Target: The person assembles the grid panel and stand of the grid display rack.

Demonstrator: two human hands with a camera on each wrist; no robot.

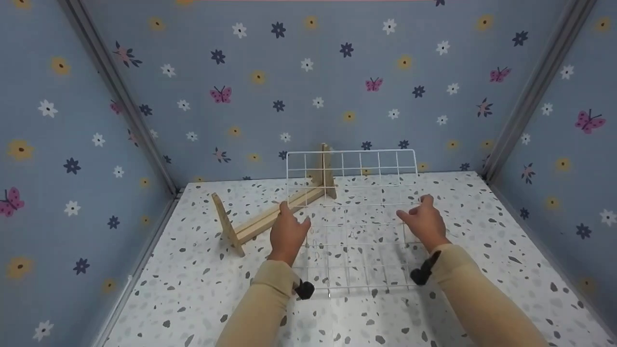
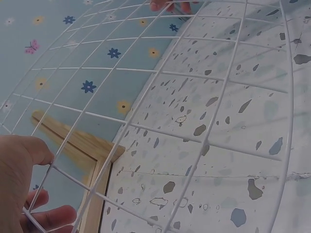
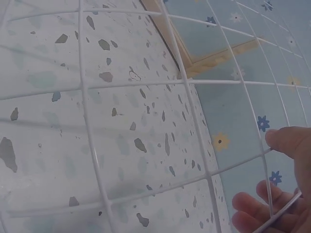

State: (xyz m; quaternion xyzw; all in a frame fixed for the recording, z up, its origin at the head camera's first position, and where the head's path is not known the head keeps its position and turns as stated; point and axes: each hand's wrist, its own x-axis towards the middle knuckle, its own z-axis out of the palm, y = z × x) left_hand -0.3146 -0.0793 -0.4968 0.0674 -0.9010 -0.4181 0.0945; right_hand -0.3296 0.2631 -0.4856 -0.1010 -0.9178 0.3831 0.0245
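A white wire grid panel stands tilted in front of me, its top edge raised against the back wall's pattern. My left hand grips its left edge; in the left wrist view the thumb lies on the near side and the fingers curl behind the wires. On the opposite edge, my right hand holds the panel, thumb in front and fingers behind. Through the mesh and to its left shows a wooden stand with a long crossbar and two upright end pieces.
The speckled white tabletop lies beneath the panel and the stand. Blue flowered walls close in the back and both sides, with grey posts at the corners. The stand's far end piece is near the back wall.
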